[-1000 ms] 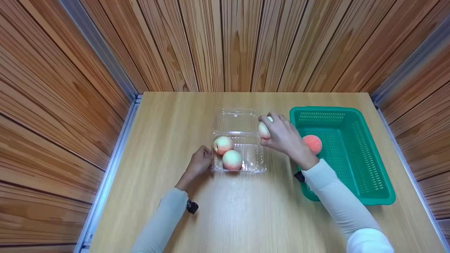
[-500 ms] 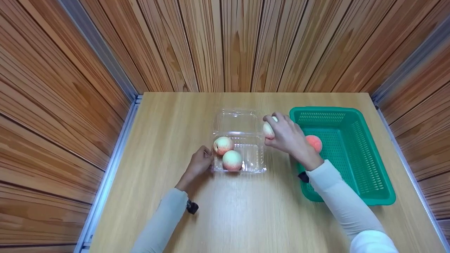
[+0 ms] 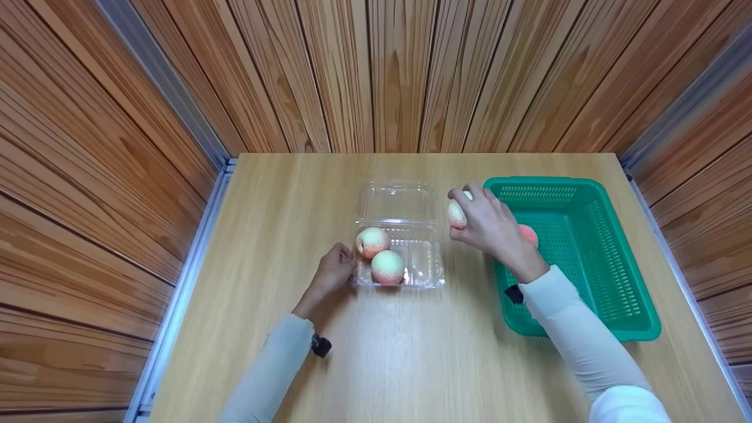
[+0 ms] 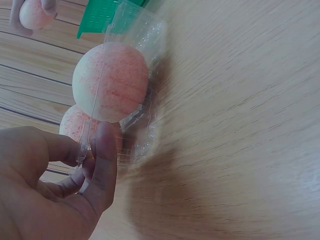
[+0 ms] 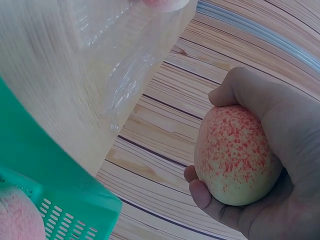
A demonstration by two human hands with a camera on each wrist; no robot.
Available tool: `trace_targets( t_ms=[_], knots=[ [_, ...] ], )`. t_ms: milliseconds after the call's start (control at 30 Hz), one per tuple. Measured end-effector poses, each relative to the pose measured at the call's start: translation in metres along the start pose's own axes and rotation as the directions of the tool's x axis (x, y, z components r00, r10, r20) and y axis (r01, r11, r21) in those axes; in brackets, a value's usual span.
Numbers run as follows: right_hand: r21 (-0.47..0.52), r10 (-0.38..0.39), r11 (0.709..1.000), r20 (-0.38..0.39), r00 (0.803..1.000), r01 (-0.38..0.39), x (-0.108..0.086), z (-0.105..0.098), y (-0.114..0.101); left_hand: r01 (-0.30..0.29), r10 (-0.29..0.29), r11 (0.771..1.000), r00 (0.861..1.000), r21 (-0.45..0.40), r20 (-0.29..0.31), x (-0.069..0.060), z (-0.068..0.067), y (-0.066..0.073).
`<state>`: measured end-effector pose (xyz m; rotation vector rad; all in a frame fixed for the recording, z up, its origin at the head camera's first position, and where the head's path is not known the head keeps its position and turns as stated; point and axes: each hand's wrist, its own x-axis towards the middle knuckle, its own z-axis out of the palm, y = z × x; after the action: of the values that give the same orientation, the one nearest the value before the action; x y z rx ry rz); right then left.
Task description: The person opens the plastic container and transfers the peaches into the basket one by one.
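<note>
A peach [image 5: 237,155] is held tight in the right grip [image 3: 486,222] by the green basket [image 3: 578,252] near the worktop [image 3: 423,364]'s right edge; the clear box [image 3: 420,258] is pinched by the left grip [image 3: 333,271].

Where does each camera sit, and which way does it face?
Head: on the head, facing forward and down at the table, clear box and green basket; left hand, right hand and sleeves show.
Left wrist: on that wrist, facing the left hand pinching the box's edge, with two peaches inside; part of the right hand shows.
Right wrist: on that wrist, facing the right hand gripping another peach.
Shared: both wrist views show the gripped peach, box and basket.
</note>
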<state>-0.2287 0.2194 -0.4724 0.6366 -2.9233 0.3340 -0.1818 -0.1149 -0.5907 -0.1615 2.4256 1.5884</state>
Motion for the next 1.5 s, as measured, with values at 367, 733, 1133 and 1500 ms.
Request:
trace_targets(
  t_ms=[367,733,1133,1500],
  knots=[
    [-0.003,0.012,1.0,0.009,1.0,-0.012,-0.001,0.0,0.009,-0.002,0.002,1.0,1.0,-0.014,-0.002,0.0,0.0,0.001],
    [0.012,0.033,0.999,0.015,0.999,-0.033,-0.001,-0.004,0.015,0.013,-0.012,0.999,1.0,-0.03,0.012,0.001,-0.001,0.001],
    [-0.001,0.021,1.0,-0.031,0.999,-0.021,-0.004,-0.008,0.021,-0.024,0.025,0.999,0.999,0.038,-0.025,0.001,-0.001,0.0],
    [0.021,0.087,0.996,0.004,0.996,-0.087,-0.008,-0.013,0.023,0.014,-0.014,0.999,1.0,-0.029,-0.003,0.001,0.0,0.0]
  ],
)
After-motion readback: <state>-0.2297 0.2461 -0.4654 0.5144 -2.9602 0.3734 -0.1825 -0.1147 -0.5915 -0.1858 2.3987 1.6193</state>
